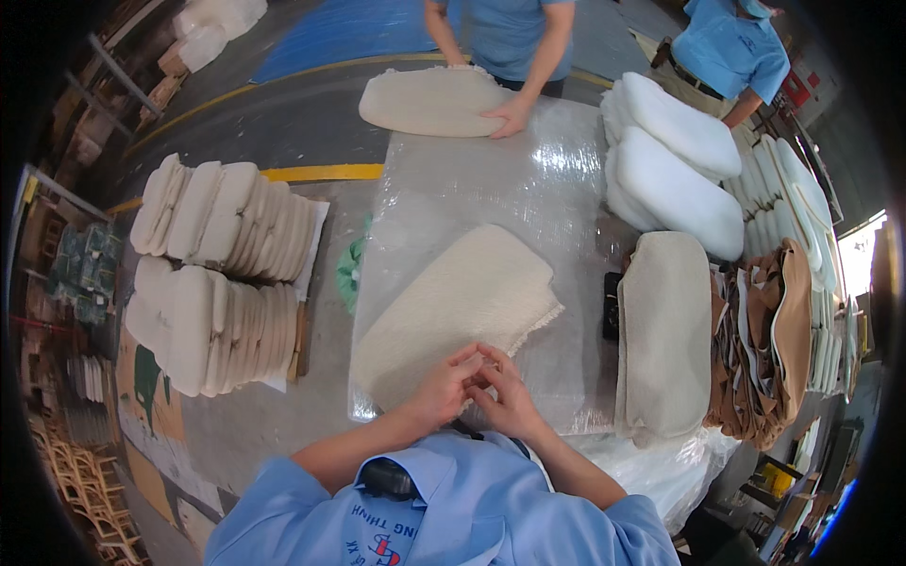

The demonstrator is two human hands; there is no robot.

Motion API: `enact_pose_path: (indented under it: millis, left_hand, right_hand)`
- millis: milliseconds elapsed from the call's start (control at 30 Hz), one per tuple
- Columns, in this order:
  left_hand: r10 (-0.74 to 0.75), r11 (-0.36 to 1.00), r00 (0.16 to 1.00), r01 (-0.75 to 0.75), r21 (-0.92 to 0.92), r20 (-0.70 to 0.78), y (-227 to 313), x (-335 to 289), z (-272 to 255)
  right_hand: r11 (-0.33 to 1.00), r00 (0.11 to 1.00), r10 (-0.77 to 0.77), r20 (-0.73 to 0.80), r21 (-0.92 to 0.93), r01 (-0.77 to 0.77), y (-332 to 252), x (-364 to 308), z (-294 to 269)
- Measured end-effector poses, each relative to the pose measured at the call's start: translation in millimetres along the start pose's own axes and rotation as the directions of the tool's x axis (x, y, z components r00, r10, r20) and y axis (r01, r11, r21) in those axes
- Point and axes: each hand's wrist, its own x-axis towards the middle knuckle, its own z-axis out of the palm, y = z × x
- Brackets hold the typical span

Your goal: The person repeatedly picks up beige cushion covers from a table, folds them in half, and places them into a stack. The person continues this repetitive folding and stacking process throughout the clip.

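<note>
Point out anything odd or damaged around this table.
The near cream pad has a ragged right edge, unlike its smooth left side, so it looks frayed. A crumpled green thing left of the table looks stray.

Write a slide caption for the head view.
Left hand and right hand meet over a frayed cream pad on a plastic-covered table.

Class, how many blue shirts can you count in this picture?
3: the wearer's shirt at the lower edge, the co-worker's shirt across the table, and another shirt at the upper right. Others may be hidden from view.
</note>
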Motion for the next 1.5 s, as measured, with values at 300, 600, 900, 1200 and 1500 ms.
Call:
enact_pose_path:
  millis: [300, 600, 900, 1200, 1500]
  left_hand:
    - [0.713, -0.001, 0.690, 0.177, 0.984, -0.123, 26, -68, -74]
    - [0.627, 0.713, 0.544, -0.113, 0.692, -0.558, -9, -55, -140]
    - [0.637, 0.726, 0.570, -0.216, 0.653, -0.520, -8, -48, -137]
    - [0.645, 0.727, 0.569, -0.252, 0.639, -0.509, -5, -59, -147]
    - [0.702, -0.190, 0.706, 0.063, 0.980, 0.091, 1, -60, -75]
  right_hand:
    - [0.785, 0.997, -0.074, -0.037, -0.618, 0.035, 58, 178, -46]
    - [0.526, 0.969, 0.092, 0.231, -0.837, 0.150, 67, 198, 20]
    - [0.628, 0.892, 0.006, 0.452, -0.696, 0.348, 19, 140, 70]
    - [0.697, 0.783, -0.160, 0.602, -0.492, 0.521, 11, 76, 79]
    - [0.681, 0.993, 0.074, -0.094, -0.723, -0.120, 97, 70, -3]
